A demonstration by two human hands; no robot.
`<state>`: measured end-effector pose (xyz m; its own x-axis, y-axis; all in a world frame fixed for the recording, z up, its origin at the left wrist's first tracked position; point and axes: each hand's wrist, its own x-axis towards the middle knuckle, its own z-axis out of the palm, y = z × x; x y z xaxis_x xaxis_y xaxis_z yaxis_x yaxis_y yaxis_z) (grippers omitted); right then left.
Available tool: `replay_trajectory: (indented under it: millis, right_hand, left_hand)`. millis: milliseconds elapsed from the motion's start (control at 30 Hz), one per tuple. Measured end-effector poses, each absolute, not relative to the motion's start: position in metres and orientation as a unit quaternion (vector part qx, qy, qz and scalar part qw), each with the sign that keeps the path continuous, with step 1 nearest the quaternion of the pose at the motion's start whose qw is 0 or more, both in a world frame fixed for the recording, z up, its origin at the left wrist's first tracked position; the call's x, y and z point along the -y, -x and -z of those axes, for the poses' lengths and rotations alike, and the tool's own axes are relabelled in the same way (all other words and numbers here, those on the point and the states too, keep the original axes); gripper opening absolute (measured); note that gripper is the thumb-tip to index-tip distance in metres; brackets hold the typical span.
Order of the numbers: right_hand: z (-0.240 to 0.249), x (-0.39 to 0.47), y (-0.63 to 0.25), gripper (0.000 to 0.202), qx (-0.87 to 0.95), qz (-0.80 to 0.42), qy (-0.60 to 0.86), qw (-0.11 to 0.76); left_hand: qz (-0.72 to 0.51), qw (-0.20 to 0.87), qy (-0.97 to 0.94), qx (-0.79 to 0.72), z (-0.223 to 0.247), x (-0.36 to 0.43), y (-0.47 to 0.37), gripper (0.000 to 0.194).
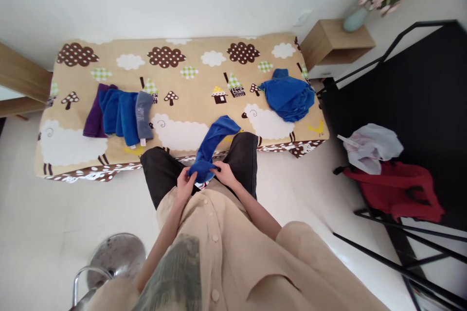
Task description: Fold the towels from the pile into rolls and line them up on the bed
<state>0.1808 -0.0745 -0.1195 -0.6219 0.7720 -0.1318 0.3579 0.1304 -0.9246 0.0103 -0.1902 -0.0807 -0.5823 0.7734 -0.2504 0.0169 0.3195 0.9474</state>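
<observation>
A plain, deep-blue cloth point(207, 148) stretches as a long, narrow, slightly curved strip, unfolded at its far part and creased along its length. Its far end rests on the front of the patterned cover point(197, 91), tapering to a corner that points right. The near end, bunched and loosely turned over, is held between the dark trouser legs point(157, 175), pinched from both sides.
</observation>
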Motion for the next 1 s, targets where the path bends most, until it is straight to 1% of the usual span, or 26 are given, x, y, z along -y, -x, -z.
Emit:
replay_trajectory:
  millis: [100,167,267,433,533,700,867,1000]
  right_hand:
    - [0.116,0.074,-0.18,0.024,0.694,-0.536,0.407,0.254]
    - [0.113,0.074,-0.18,0.028,0.676,-0.539,0.417,0.279]
    - [0.11,0.076,-0.179,0.03,0.667,-0.536,0.425,0.294]
    - [0.108,0.079,-0.178,0.026,0.675,-0.526,0.405,0.321]
    - [0.109,0.079,-0.179,0.025,0.695,-0.515,0.386,0.32]
    - [0.112,0.079,-0.18,0.022,0.72,-0.505,0.371,0.297]
    - [0.116,0.08,-0.181,0.021,0.748,-0.513,0.33,0.26]
    - [0.117,0.081,-0.181,0.021,0.751,-0.508,0.334,0.257]
  left_hand:
    - [-0.541,0.351,-0.248,-0.722,0.087,0.193,-0.007,0.044]
    - [-0.548,0.346,-0.244,-0.722,0.089,0.194,-0.003,0.044]
    - [-0.534,0.333,-0.254,-0.734,0.091,0.197,0.003,0.043]
    - [-0.486,0.338,-0.284,-0.754,0.088,0.205,0.01,0.044]
    - [-0.47,0.353,-0.321,-0.743,0.085,0.207,0.009,0.044]
    - [-0.478,0.328,-0.391,-0.715,0.077,0.205,0.006,0.033]
    - [-0.478,0.33,-0.412,-0.702,0.073,0.203,0.005,0.032]
    - [-0.458,0.302,-0.449,-0.705,0.071,0.204,0.008,0.027]
